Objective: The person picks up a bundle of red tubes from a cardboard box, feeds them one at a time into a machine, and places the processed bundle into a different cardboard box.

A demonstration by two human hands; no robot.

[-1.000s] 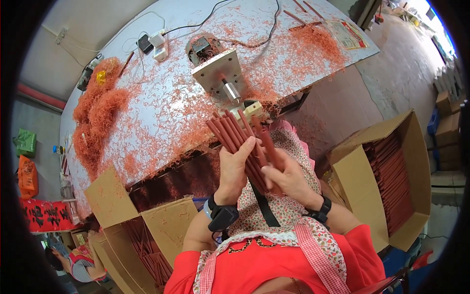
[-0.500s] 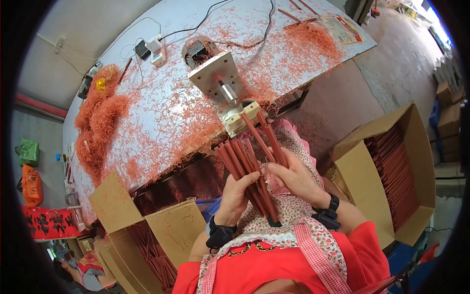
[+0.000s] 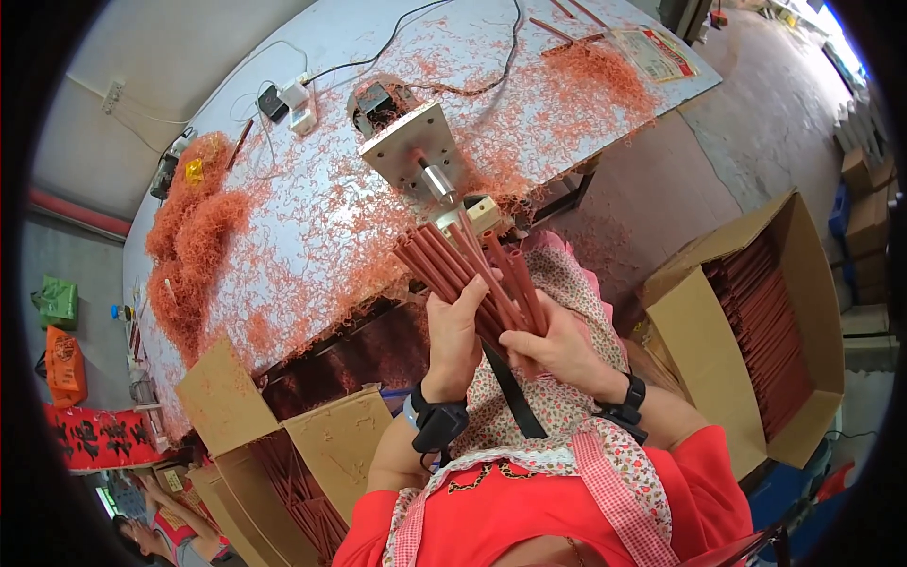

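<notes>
My left hand (image 3: 456, 340) is closed round a thick bundle of reddish-brown tubes (image 3: 439, 263). The thumb lies across the front of the bundle, and the upper ends fan out toward the table. Beside it, my right hand (image 3: 559, 352) grips a few more reddish-brown tubes (image 3: 519, 276), whose tops look hollow. The two bundles meet and partly cross between my hands. Just beyond them, a motorised machine with a square metal plate (image 3: 408, 142) and a shiny spindle (image 3: 436, 180) stands on the table. A cream block (image 3: 483, 215) sits at the table's near edge, partly behind the tubes.
Red curly shavings cover the white table (image 3: 326, 180), with a big heap (image 3: 210, 231) at the left. An open carton (image 3: 737, 397) of stacked tubes stands at my right, another carton (image 3: 326, 437) at my lower left. A black cable (image 3: 515, 57) crosses the table. Another person (image 3: 165, 524) is at lower left.
Both bundles have come closer together. My left hand has moved up and forward with its tubes, uncovering a black strap on my apron. My right hand's tubes have shifted slightly down toward me.
</notes>
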